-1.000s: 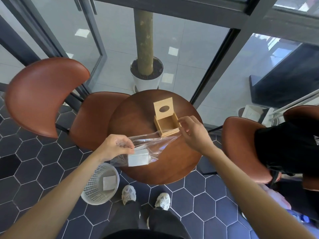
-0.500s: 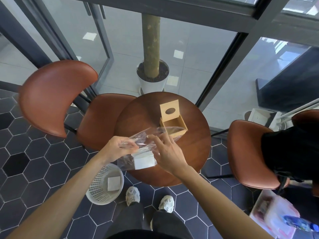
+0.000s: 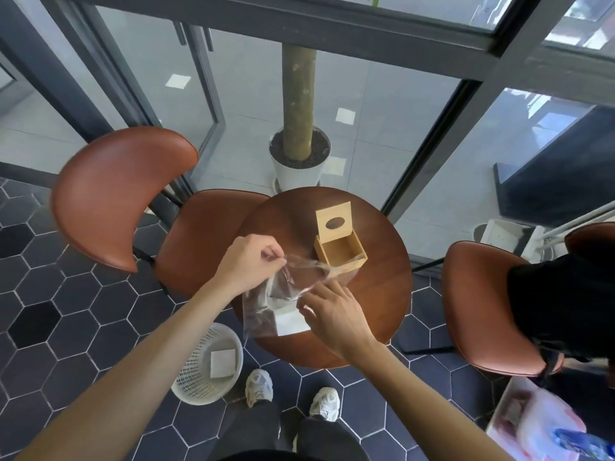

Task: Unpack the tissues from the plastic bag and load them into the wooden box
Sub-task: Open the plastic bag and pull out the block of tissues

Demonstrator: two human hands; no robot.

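A clear plastic bag (image 3: 263,304) hangs over the near left part of the round wooden table (image 3: 376,294). A white pack of tissues (image 3: 290,322) lies in its bottom. My left hand (image 3: 248,261) pinches the bag's upper left edge. My right hand (image 3: 327,311) pinches the opposite edge of the mouth, just above the tissues. The wooden box (image 3: 341,251) stands on the table beyond the bag, its lid with an oval hole tipped up and its inside bare.
A white plastic basket (image 3: 203,364) with a white pack in it stands on the floor at the left of my feet. Brown chairs (image 3: 119,194) flank the table on both sides. A potted tree trunk (image 3: 298,161) stands behind the table by the glass wall.
My right hand came back from beside the wooden box to the bag's mouth. My left hand rose toward the box, and the bag now hangs more upright between both hands.
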